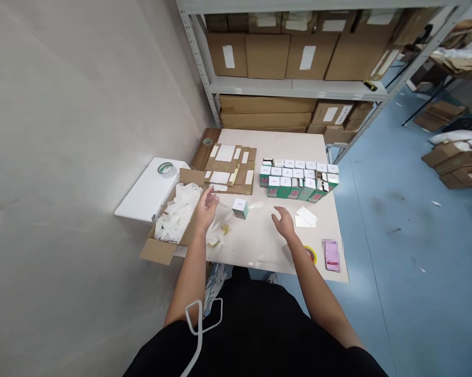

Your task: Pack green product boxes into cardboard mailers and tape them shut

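Note:
A small green box with a white top (239, 208) stands alone on the table (255, 241), between my two hands and touching neither. My left hand (207, 207) is raised beside the open carton of white packing material (181, 212), its fingers apart and nothing in them. On the other side, my right hand (283, 222) hovers over the table with its fingers loosely spread, also holding nothing. Rows of green boxes with white tops (294, 183) stand beyond it, a few with flaps up. White cards (305, 217) lie just to its right.
Flattened cardboard (236, 167) lies at the table's back left. Yellow tape (310, 254) is by my right forearm, near a pink blurred item (332, 255). Another tape roll (165, 168) rests on a white board (142, 193). A shelf of cartons (299, 86) stands behind; a wall is left.

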`<state>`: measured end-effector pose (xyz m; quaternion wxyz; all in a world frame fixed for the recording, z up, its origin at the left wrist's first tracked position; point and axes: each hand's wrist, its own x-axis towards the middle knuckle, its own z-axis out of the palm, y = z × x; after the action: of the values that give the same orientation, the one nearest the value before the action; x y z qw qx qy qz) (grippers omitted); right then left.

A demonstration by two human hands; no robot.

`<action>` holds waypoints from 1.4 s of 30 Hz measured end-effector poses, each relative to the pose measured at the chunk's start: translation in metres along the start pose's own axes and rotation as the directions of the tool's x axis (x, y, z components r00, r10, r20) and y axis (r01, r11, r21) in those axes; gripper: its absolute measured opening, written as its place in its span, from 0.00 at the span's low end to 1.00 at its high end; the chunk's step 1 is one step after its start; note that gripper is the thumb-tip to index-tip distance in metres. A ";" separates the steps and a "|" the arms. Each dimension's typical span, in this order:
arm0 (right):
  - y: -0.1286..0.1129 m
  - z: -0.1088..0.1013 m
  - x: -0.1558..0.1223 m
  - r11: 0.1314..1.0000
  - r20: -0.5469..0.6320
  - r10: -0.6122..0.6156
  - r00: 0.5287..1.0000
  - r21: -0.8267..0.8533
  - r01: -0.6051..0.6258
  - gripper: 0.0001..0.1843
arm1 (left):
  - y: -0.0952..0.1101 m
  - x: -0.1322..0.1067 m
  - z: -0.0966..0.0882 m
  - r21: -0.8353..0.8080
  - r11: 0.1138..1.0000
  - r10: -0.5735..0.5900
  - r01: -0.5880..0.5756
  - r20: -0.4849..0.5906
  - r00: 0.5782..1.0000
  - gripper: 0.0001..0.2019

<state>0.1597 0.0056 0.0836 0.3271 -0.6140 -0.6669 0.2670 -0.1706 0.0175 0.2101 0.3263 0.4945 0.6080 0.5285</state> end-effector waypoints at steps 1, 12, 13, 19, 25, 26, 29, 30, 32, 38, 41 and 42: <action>-0.009 0.007 0.009 1.000 0.011 -0.017 1.000 -0.006 0.017 0.25 | -0.004 0.010 -0.011 -0.007 1.000 -0.008 0.008 -0.014 1.000 0.26; -0.119 0.121 0.143 0.983 0.139 -0.158 0.978 -0.070 0.168 0.28 | -0.069 0.170 -0.072 -0.068 0.997 -0.042 0.046 0.058 0.997 0.21; -0.125 0.134 0.157 0.983 0.141 -0.157 0.977 -0.074 0.169 0.28 | -0.077 0.188 -0.070 -0.071 0.996 -0.041 0.048 0.096 0.994 0.21; -0.131 0.217 0.223 0.989 0.202 0.115 0.973 -0.119 -0.092 0.30 | -0.131 0.269 -0.049 -0.021 0.993 -0.109 0.120 0.289 0.951 0.21; -0.097 0.272 0.269 0.936 0.184 0.347 0.920 -0.132 -0.326 0.29 | -0.194 0.282 -0.044 0.147 0.937 -0.346 0.316 0.287 0.893 0.20; -0.091 0.278 0.278 0.929 0.183 0.369 0.911 -0.103 -0.355 0.29 | -0.200 0.281 -0.043 0.128 0.938 -0.345 0.322 0.261 0.902 0.20; -0.077 0.293 0.306 0.899 0.192 0.433 0.881 -0.028 -0.436 0.30 | -0.212 0.283 -0.041 0.071 0.933 -0.360 0.353 0.205 0.910 0.21; -0.074 0.299 0.314 0.890 0.197 0.448 0.872 -0.013 -0.455 0.30 | -0.215 0.285 -0.040 0.099 0.916 -0.401 0.389 0.201 0.894 0.22; -0.070 0.309 0.329 0.879 0.200 0.469 0.860 -0.009 -0.477 0.31 | -0.221 0.293 -0.040 0.215 0.869 -0.488 0.446 0.217 0.846 0.26; -0.068 0.330 0.360 0.925 0.268 0.379 0.886 -0.133 -0.355 0.29 | -0.239 0.335 -0.039 0.476 0.812 -0.511 0.338 0.298 0.806 0.34; -0.063 0.339 0.372 0.931 0.386 0.328 0.862 -0.285 -0.227 0.39 | -0.248 0.352 -0.034 0.533 0.795 -0.498 0.289 0.301 0.813 0.32; -0.061 0.342 0.374 0.912 0.426 0.350 0.834 -0.359 -0.199 0.43 | -0.251 0.356 -0.032 0.547 0.789 -0.497 0.280 0.300 0.814 0.32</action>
<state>-0.1530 0.3863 -0.0501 0.0115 -0.6607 -0.6633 0.3513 -0.3705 0.3557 0.0198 0.4231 0.5232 0.7226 0.1584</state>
